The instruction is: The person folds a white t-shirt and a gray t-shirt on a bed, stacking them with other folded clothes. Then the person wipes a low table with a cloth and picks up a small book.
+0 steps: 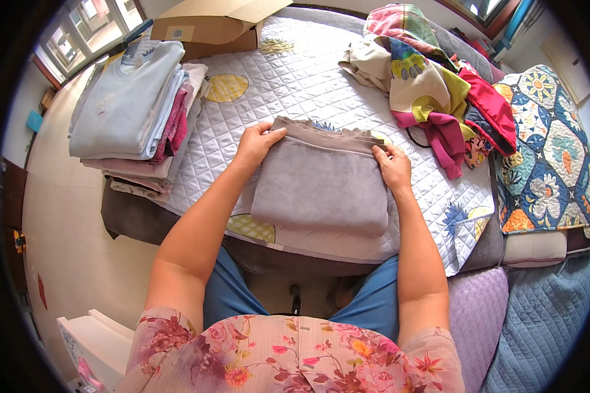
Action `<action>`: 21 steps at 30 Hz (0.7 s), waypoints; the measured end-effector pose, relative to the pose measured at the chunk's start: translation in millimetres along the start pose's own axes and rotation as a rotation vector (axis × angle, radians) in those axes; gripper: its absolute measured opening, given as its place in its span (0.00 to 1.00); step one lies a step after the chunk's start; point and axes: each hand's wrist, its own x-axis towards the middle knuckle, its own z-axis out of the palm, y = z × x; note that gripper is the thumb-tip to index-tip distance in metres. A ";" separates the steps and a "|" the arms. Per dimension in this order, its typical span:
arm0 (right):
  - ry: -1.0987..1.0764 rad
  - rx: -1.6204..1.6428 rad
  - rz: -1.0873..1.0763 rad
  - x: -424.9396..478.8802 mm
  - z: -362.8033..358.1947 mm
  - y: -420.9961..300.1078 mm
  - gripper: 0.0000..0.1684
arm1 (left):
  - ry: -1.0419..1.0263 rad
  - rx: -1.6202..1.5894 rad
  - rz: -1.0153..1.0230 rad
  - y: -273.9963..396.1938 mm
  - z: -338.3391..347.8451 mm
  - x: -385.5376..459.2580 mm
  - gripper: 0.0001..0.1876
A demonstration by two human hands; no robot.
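Observation:
A folded grey-mauve garment (319,184) with a gathered, elastic-looking waistband (332,142) lies flat before me on a white quilted cover (295,83). At the band's left corner, my left hand (255,144) pinches the cloth between thumb and fingers. My right hand (394,166) grips the opposite corner the same way, its fingertips partly hidden behind the cloth. To the left rises a stack of folded clothes (123,113) topped by a pale blue shirt. A loose heap of unfolded clothes (423,93) lies to the far right.
An open cardboard box (216,29) stands at the back left of the bed. Right of the clothes heap is a patterned quilted cushion (545,152). Purple (477,324) and blue (545,314) quilted covers lie at my right. A white piece of furniture (96,344) stands at lower left.

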 end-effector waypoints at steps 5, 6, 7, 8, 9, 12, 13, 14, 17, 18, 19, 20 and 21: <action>0.265 -0.122 -0.355 -12.3 0.4 -32.9 0.16 | 0.155 0.053 0.231 -25.4 -4.8 11.8 0.15; 0.326 -0.068 -0.413 -7.5 1.5 -24.1 0.14 | 0.157 0.026 0.213 -23.3 0.6 14.6 0.14; 0.259 0.059 -0.306 -2.6 2.1 -17.8 0.13 | 0.165 0.000 0.193 -19.4 3.6 14.5 0.13; 0.191 0.187 -0.198 2.5 1.9 -11.5 0.13 | 0.136 -0.022 0.175 -14.6 4.9 15.1 0.12; 0.115 0.314 -0.091 5.1 2.0 -11.0 0.12 | 0.113 -0.043 0.152 -8.0 4.2 13.0 0.11; 0.096 0.169 -0.033 11.6 3.6 -7.2 0.15 | 0.080 0.053 0.088 -7.1 0.9 22.4 0.09; 0.085 0.120 -0.006 13.8 5.7 -5.4 0.16 | 0.074 0.112 0.066 -8.9 -1.0 27.1 0.09; 0.083 0.086 0.005 16.7 9.5 -3.0 0.18 | 0.062 0.125 0.051 -10.8 -3.4 31.3 0.09; 0.093 -0.021 0.009 14.2 12.6 -8.7 0.18 | 0.057 0.164 0.055 -10.5 -5.0 34.1 0.11; 0.085 -0.009 0.009 14.9 11.7 -8.3 0.19 | 0.076 0.177 0.088 -10.4 -3.4 32.4 0.13; 0.077 0.003 0.009 15.2 9.7 -7.7 0.20 | 0.095 0.190 0.122 -10.1 -1.9 30.5 0.15; 0.068 0.016 0.008 15.2 7.5 -7.4 0.21 | 0.145 0.267 0.147 -8.8 -1.3 28.9 0.17; 0.065 0.027 0.010 14.6 4.5 -6.7 0.22 | 0.190 0.343 0.174 -2.4 1.9 26.0 0.19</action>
